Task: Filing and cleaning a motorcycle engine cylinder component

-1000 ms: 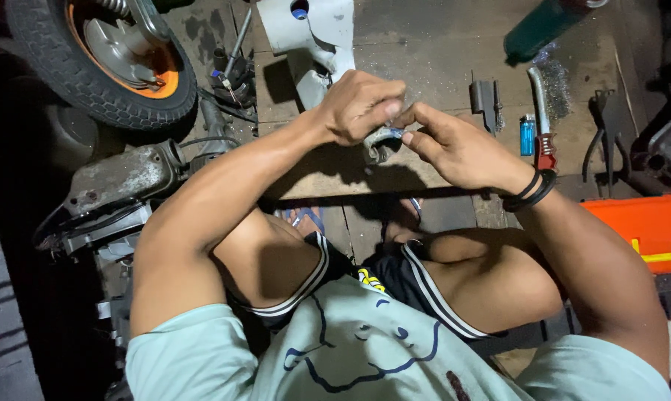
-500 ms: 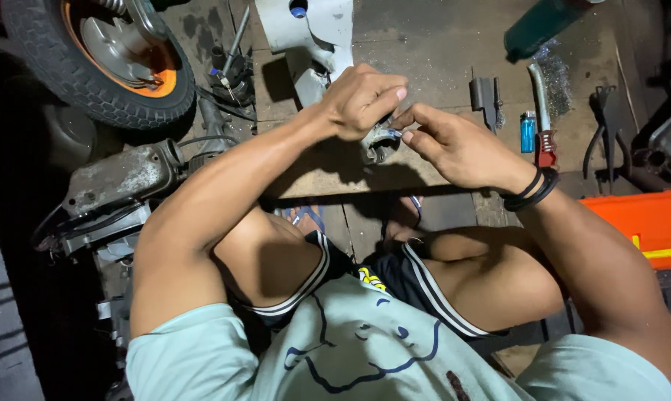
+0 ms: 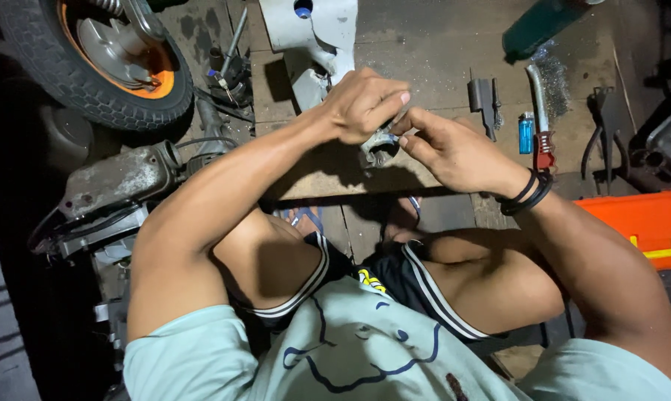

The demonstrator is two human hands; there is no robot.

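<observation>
While both grip it, left hand point(image 3: 365, 104) and right hand point(image 3: 454, 152) half-hide a small, dull-grey metal part point(image 3: 378, 147).

A wheel point(image 3: 90, 59) lies far left, a lighter point(image 3: 526, 134) right, hands point(image 3: 410, 126) between them.

The left hand point(image 3: 365, 104) now sits slightly higher over the small metal part point(image 3: 378, 147), thumb stretched toward the right hand point(image 3: 454, 152), whose fingertips point(image 3: 406, 128) have shifted closer beneath that thumb.
</observation>
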